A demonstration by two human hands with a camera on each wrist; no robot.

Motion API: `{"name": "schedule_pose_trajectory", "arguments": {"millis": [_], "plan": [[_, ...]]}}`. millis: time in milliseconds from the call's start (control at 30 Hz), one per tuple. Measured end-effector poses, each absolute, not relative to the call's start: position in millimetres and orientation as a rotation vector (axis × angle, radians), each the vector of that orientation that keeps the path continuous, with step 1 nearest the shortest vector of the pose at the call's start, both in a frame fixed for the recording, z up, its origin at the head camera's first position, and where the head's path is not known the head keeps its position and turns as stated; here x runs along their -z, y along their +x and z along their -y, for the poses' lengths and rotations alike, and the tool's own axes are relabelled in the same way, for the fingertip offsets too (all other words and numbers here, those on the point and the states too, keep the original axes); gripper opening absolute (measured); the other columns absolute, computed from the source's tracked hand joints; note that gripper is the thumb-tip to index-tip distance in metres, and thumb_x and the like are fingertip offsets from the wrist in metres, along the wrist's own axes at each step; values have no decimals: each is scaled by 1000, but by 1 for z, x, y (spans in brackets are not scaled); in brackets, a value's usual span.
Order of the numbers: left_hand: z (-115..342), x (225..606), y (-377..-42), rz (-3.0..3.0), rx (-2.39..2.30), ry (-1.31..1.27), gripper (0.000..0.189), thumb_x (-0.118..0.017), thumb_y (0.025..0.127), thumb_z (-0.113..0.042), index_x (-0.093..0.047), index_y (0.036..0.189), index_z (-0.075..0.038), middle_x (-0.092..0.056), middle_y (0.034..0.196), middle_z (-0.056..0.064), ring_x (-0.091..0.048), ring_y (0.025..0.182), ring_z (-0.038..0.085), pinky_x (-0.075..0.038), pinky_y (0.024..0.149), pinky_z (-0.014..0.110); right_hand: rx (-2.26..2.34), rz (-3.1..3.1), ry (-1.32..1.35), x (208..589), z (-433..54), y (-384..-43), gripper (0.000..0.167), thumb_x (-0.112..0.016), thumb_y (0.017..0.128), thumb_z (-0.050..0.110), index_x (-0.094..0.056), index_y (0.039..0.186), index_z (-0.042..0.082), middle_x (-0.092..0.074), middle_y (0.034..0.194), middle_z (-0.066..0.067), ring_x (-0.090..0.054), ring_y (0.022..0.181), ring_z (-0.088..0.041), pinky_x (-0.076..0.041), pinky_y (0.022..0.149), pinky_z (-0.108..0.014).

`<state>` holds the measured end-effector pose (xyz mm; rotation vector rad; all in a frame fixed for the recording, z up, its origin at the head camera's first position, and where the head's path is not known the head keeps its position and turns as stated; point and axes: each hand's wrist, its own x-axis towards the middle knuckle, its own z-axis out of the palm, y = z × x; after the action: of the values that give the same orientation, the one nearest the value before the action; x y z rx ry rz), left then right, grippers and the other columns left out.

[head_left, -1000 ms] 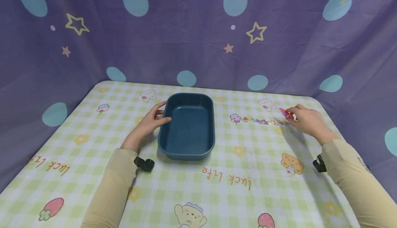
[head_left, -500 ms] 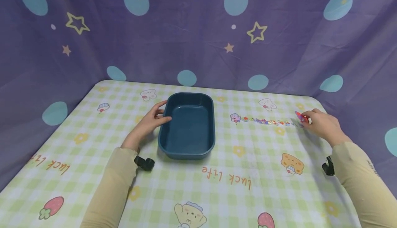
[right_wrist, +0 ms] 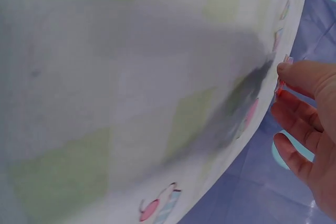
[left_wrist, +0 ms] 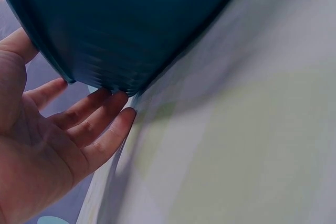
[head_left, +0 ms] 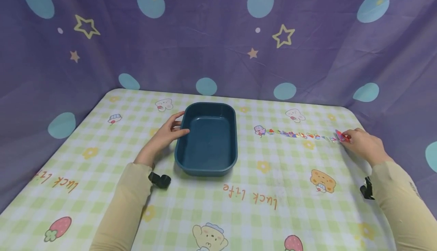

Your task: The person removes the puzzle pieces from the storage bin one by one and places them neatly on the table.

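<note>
My left hand [head_left: 167,132] rests against the left side of a dark teal rectangular plastic box [head_left: 206,169], thumb over the rim. In the left wrist view, the left fingers [left_wrist: 97,116] are extended along the box's wall. At the table's right side, my right hand [head_left: 367,146] pinches a small red, clear-edged plastic thing [head_left: 342,136] that looks like a decorative tape roller. Only its thin edge shows in the right wrist view, between thumb and fingertips. Just left of it lies a line of tiny shiny coloured figures [head_left: 290,134] on the cloth.
A green and white checked tablecloth [head_left: 246,220] with printed cartoons covers the table. The line of figures starts near a printed pink cupcake [head_left: 260,130]. A purple curtain [head_left: 218,61] stands behind and at both sides.
My right hand has moved right and slightly towards me with the red thing. More of the line of coloured figures shows behind it. The left hand and the box have stayed put.
</note>
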<state>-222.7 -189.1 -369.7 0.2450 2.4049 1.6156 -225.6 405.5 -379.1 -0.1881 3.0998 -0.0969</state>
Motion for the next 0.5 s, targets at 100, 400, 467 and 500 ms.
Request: {"name": "schedule_pose_trajectory", "arguments": {"millis": [100,400,467,500], "plan": [[190,371,-224,-2409,-1615,242,72,-58,89,-24,-16,147,-21,-27,142,22,-33,128,38,-29,101,54,105,-3082,-175,381,-408,-225,38,-57,85,26,-58,112,0,-56,101,-23,-55,88,-35,-42,57,-54],[199,394,-240,-2437,-1611,238,73,-62,86,-35,-18,145,-32,-28,142,17,-33,129,35,-29,101,53,147,-3049,-140,387,-412,-225,38,-55,87,28,-57,114,1,-54,106,-24,-52,97,-40,-41,62,-59],[199,397,-241,-2452,-1602,243,73,-62,86,-36,-18,144,-33,-29,142,17,-34,129,34,-30,101,53,160,-3046,-135,388,-412,-224,38,-55,87,27,-57,113,1,-55,106,-24,-51,97,-40,-40,62,-59],[199,398,-241,-2457,-1599,247,74,-62,86,-37,-18,145,-33,-29,142,17,-35,128,35,-30,100,53,167,-3045,-133,389,-413,-224,38,-55,87,27,-57,113,1,-55,106,-24,-51,98,-40,-40,62,-59]]}}
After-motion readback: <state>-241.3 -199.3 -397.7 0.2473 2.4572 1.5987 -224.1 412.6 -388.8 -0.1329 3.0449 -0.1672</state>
